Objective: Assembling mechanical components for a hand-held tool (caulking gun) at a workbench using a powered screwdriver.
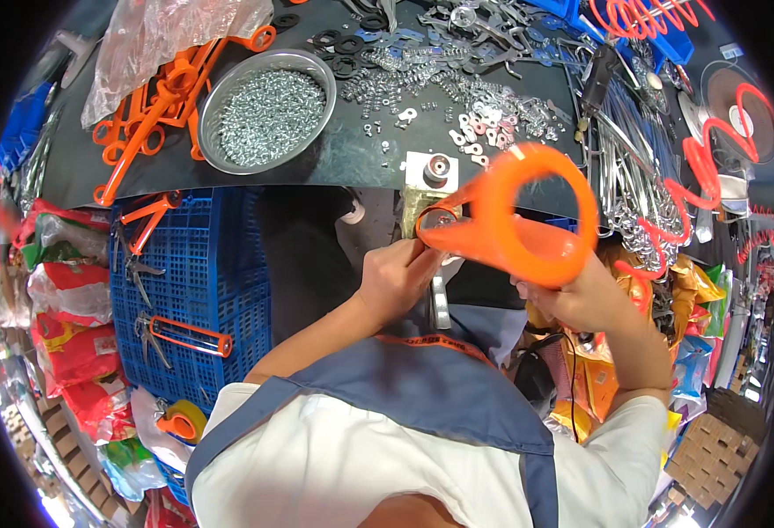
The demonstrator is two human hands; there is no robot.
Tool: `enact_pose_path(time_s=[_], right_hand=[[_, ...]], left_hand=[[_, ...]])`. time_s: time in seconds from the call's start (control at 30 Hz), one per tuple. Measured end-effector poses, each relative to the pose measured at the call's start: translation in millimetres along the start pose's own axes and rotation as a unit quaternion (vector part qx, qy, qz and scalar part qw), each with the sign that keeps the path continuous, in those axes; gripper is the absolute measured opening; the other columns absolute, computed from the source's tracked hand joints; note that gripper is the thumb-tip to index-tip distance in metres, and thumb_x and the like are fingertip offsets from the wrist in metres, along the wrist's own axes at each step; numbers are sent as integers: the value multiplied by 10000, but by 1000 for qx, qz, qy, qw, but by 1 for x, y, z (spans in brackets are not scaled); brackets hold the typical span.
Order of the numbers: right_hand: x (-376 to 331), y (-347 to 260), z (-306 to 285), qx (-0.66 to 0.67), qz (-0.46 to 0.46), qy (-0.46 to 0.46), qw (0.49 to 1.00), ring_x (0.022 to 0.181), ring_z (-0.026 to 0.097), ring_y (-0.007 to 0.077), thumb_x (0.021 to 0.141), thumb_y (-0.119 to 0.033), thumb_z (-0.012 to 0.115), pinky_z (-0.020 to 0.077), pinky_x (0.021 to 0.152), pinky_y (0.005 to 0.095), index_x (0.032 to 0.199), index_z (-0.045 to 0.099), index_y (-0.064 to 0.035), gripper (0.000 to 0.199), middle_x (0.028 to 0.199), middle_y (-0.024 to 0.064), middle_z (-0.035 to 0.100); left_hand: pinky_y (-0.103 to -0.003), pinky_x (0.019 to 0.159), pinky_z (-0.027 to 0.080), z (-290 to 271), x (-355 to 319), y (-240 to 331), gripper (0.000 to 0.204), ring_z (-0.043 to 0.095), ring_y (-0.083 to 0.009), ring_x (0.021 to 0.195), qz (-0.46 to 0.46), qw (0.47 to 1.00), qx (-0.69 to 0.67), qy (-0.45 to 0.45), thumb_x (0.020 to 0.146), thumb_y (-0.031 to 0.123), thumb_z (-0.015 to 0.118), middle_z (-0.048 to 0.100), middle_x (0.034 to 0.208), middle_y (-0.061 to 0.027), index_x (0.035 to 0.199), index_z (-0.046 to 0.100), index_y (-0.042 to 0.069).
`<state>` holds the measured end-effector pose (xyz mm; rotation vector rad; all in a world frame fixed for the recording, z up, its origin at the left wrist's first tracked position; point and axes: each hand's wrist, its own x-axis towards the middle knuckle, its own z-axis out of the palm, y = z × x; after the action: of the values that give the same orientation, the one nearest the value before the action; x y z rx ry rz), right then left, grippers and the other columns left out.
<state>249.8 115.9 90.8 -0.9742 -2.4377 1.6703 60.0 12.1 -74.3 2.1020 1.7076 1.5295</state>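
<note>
Both my hands hold an orange caulking gun frame point(471, 239) beside a small bench fixture point(418, 189) with a metal cylinder on top. The frame is tilted, its large round ring raised toward me on the right and its narrower end at the fixture. My right hand point(572, 299) is wrapped round the ring end. My left hand point(398, 277) has its fingers closed at the narrow end. Just below those fingers hangs a metal strip point(441, 304); I cannot tell whether it is joined to the frame.
On the dark bench point(361, 163) sit a metal bowl point(206, 132) of small shiny fasteners, more orange frames point(171, 97), loose springs and metal plates point(484, 128), and metal rods point(625, 167). Red coiled hoses point(704, 176) hang right. A blue crate point(189, 299) at left carries caulking guns point(191, 337).
</note>
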Motion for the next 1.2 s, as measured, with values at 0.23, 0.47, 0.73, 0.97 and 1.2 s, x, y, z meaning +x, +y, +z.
enact_pose_path(time_s=[0.23, 0.47, 0.73, 0.97, 1.2], right_hand=[[55, -58, -24, -204, 22, -145, 968, 603, 584, 366, 712, -31, 552, 486, 568, 400, 818, 544, 31, 123, 656, 191, 581], [55, -67, -23, -174, 166, -149, 959, 479, 584, 182, 763, -65, 542, 482, 432, 291, 842, 516, 53, 144, 644, 120, 577], [-54, -18, 3, 97, 24, 111, 989, 635, 627, 144, 756, -3, 624, 534, 527, 280, 1092, 530, 25, 350, 824, 78, 623], [-72, 6, 45, 320, 6, 83, 944, 735, 627, 164, 750, 44, 642, 527, 519, 244, 1212, 482, -3, 491, 903, 110, 621], [-61, 29, 55, 370, -43, 24, 928, 741, 632, 178, 778, 49, 598, 521, 487, 252, 1205, 474, 2, 447, 882, 120, 611]], left_hand=[[-323, 457, 451, -5, 14, 5, 265, 556, -207, 534, -15, 1000, -2, -5, 701, 37, 672, 524, 668, -48, 960, 628, 67], [-347, 485, 460, 6, 6, 0, 145, 578, -268, 559, -42, 998, -39, -4, 758, 83, 676, 566, 688, -95, 892, 630, 49], [-231, 552, 458, -51, -21, 1, 164, 538, -91, 629, -559, 703, -439, 42, 920, 108, 515, 588, 721, -51, 1027, 559, -8], [-174, 367, 348, -86, 2, 28, 262, 369, -35, 372, -579, 537, -610, -65, 974, 197, 425, 474, 587, 15, 985, 531, -42], [-153, 425, 315, -71, 13, 39, 207, 386, -43, 464, -591, 463, -660, -9, 933, 186, 524, 527, 676, -30, 985, 563, -11]])
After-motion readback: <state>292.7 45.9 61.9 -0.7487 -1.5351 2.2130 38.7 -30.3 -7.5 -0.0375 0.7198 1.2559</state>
